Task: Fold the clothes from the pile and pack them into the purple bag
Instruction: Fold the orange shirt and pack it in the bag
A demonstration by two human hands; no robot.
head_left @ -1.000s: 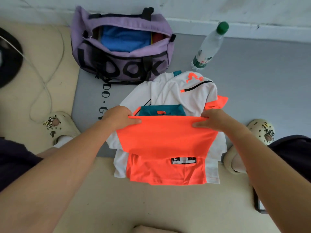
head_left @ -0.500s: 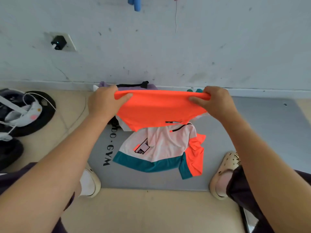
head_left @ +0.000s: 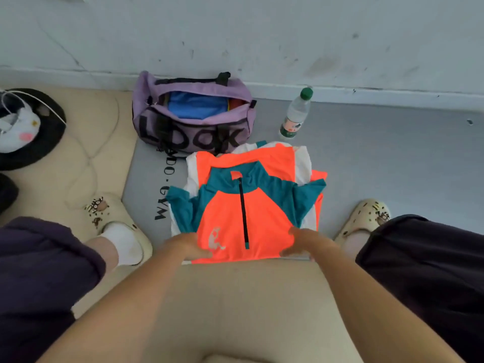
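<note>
An orange and teal zip-neck shirt (head_left: 243, 205) lies spread face-up, collar toward the wall, on top of a white garment (head_left: 303, 163) on the grey mat (head_left: 379, 166). My left hand (head_left: 187, 246) grips the shirt's near hem at its left corner. My right hand (head_left: 305, 243) grips the hem at the right corner. The purple bag (head_left: 188, 137) stands open just beyond the clothes, against the wall, with a folded blue garment (head_left: 196, 107) inside.
A water bottle (head_left: 294, 116) stands on the mat to the right of the bag. My feet in cream clogs (head_left: 117, 224) (head_left: 366, 218) flank the clothes. A black round object with a white plush (head_left: 26, 127) and a white cable (head_left: 86, 153) lie at the left.
The orange shirt was lifted up off the white garment by both hands, turned over, and now lies spread face-up on it. Both hands hold the near hem.
</note>
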